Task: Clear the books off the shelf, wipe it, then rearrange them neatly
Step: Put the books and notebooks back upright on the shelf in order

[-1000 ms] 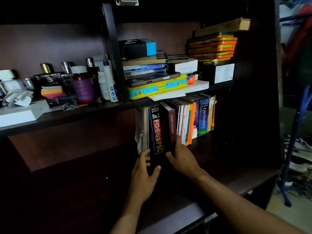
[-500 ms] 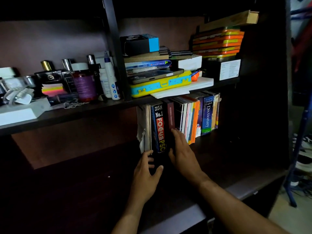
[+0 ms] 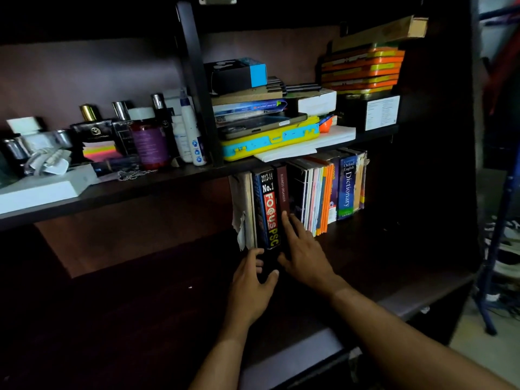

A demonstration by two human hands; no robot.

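Note:
A row of upright books [image 3: 318,198] stands on the dark lower shelf [image 3: 394,249], from a tattered pale book [image 3: 244,201] on the left to a blue Oxford dictionary [image 3: 347,190] on the right. My left hand [image 3: 249,288] grips the bottom of the black "FOCUS PSC" book [image 3: 268,209], with fingers on its left side and thumb on its right. My right hand [image 3: 305,254] lies with straight fingers against the lower spine of the maroon "Business Organiser" book [image 3: 282,190] and its neighbours. The books' bases are lost in shadow.
The upper shelf [image 3: 157,187] holds perfume bottles [image 3: 92,128], a purple jar [image 3: 149,144], white bottles, a yellow and blue case [image 3: 270,142], boxes and a stack of orange items [image 3: 363,68]. A blue metal stand [image 3: 498,243] is at the far right beside the unit.
My right hand has slid a little higher up the book spines, its fingertips now on the maroon book. My left hand stays at the base of the black book.

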